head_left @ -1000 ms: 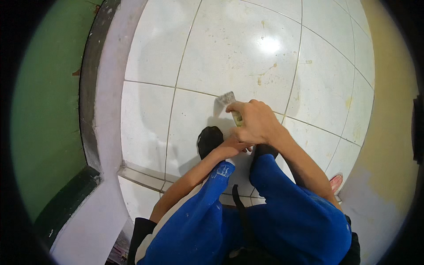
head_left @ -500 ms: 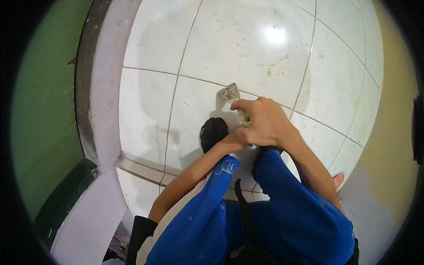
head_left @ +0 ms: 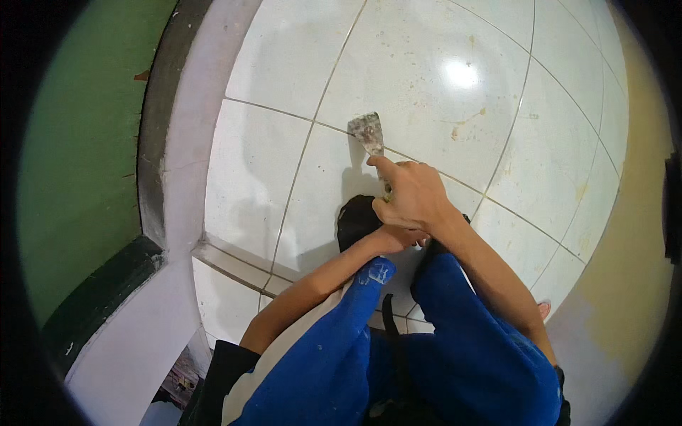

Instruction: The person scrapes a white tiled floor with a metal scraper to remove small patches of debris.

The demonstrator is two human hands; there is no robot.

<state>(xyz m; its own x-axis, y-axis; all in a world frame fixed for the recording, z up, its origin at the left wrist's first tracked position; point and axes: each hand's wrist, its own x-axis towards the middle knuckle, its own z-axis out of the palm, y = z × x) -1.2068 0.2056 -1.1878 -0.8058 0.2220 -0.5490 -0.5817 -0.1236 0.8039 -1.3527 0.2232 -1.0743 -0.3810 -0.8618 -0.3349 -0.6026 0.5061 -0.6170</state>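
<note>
scraper [head_left: 367,133] is gripped in the right hand [head_left: 415,195], fingers closed around the handle, blade pointed away from the body and held over the white tiled floor [head_left: 249,163]; blade contact with the tile can't be told. left hand [head_left: 395,240] is held just under the right wrist and partly covered; state of its fingers can't be told. black shoe [head_left: 356,221] is seen just beside the hands, blue trousers [head_left: 305,376] below. yellowish stains [head_left: 455,133] are spotted on the tile ahead.
</note>
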